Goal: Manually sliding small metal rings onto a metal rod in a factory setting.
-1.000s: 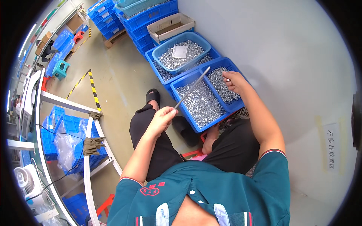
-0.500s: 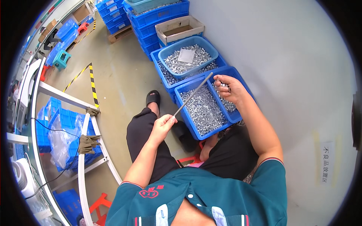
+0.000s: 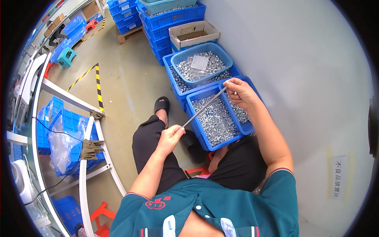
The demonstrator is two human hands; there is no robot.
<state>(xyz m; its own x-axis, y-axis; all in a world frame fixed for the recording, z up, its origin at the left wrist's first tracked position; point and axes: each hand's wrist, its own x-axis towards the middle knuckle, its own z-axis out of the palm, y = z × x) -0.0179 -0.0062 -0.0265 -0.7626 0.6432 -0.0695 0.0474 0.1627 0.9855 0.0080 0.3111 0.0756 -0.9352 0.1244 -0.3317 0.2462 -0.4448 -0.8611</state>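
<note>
My left hand [image 3: 171,138] is closed round the lower end of a thin grey metal rod [image 3: 203,107], which slants up to the right over a divided blue bin. At the rod's upper end is my right hand [image 3: 240,93], its thumb and forefinger pinched at the tip. Small shiny metal parts are tucked in its curled fingers, mostly hidden. Whether a part is on the rod's tip is too small to tell. Beneath the rod, the bin's larger compartment holds many small silvery metal parts [image 3: 216,122]; more of them [image 3: 239,112] fill the narrower compartment below my right hand.
Behind the divided bin stands a light-blue tub [image 3: 178,74] of similar parts, with a clear square piece [image 3: 199,62] on top. A worn white box [image 3: 193,41] and stacked blue crates [image 3: 160,35] stand farther back. A white frame [image 3: 83,177] is left, a grey wall [image 3: 308,98] right.
My right hand has closed in on the rod's upper end, where a gap showed before. The rod has tilted lower toward the right. The view has shifted slightly.
</note>
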